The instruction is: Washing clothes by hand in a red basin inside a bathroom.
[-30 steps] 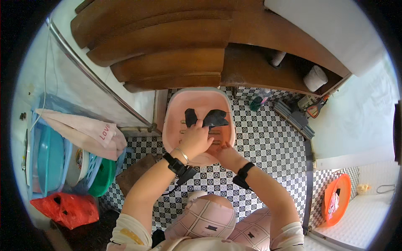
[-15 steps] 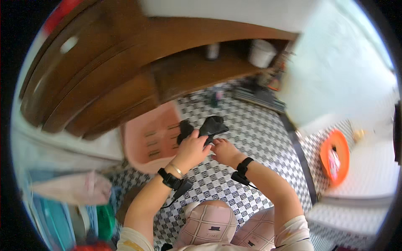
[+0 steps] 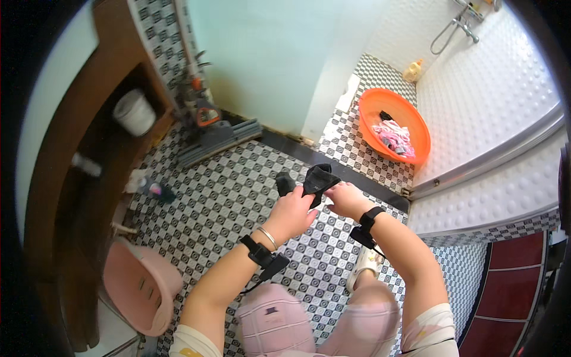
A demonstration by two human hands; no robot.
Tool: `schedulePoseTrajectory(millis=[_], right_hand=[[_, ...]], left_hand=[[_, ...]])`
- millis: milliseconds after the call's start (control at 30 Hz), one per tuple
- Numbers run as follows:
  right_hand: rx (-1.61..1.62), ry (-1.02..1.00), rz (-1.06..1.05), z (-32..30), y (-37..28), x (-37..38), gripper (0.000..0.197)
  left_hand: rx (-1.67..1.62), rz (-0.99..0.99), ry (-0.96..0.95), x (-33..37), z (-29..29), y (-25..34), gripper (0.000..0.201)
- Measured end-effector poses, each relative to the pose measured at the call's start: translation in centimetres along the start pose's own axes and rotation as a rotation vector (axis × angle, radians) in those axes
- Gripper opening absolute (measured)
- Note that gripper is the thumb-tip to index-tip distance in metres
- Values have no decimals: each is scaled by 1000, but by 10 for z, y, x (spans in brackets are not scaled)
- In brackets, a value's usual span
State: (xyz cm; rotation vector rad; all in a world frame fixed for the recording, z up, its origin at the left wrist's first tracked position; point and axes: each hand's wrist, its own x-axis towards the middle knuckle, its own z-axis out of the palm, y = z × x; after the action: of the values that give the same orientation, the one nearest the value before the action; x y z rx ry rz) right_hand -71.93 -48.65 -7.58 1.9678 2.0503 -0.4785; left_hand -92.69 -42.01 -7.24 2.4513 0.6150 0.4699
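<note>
Both my hands are held out in front over the floor, at a black sock (image 3: 319,178). My left hand (image 3: 291,215) has its fingers wrapped round the sock, and a dark end of the cloth (image 3: 285,184) sticks out beyond its knuckles. My right hand (image 3: 350,200) pinches the sock's right edge. Part of the fabric is hidden under the fingers. Past the hands, at the upper right, an orange basin (image 3: 423,134) holds crumpled pink and white clothes (image 3: 395,138) and a small black piece.
A pink plastic stool-like seat (image 3: 169,275) stands lower left beside a brown wooden cabinet (image 3: 44,196). A grey floor cleaner (image 3: 223,141) rests by the frosted panel. A dark raised sill (image 3: 285,146) crosses the floor before the basin. A yellow bottle (image 3: 412,71) stands behind it.
My view has swung right: the cabinet and pink seat have shifted left, and the orange basin is nearer the middle. My hands still hold the sock. A foot in a light shoe now shows.
</note>
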Motion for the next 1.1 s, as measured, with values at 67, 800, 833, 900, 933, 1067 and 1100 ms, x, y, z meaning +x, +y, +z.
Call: schedulePoseTrajectory(millis=[67,800,833,900,933,1067,1100], right_hand=[[30,69,96,18,52,0,37],[2092,682,927,116,416,62,45],[2019,613,826,113,429,67,46],[1946,299,801,75,438,88,59],[1936,295,769,68,452,96,57],[1625,317,608,53,517,111,50],[1467,384,583,53,536,108,45]], left_hand=[[18,14,-27,38,27,12,33],[378,-213,-404,463,93,97,34],[391,-154,-377,483,94,94,34],[404,-115,-367,514,91,82,33],[393,-69,-359,531,92,80,33],[261,63,-421,597,125,77,21],[158,144,-486,611,141,78,15]])
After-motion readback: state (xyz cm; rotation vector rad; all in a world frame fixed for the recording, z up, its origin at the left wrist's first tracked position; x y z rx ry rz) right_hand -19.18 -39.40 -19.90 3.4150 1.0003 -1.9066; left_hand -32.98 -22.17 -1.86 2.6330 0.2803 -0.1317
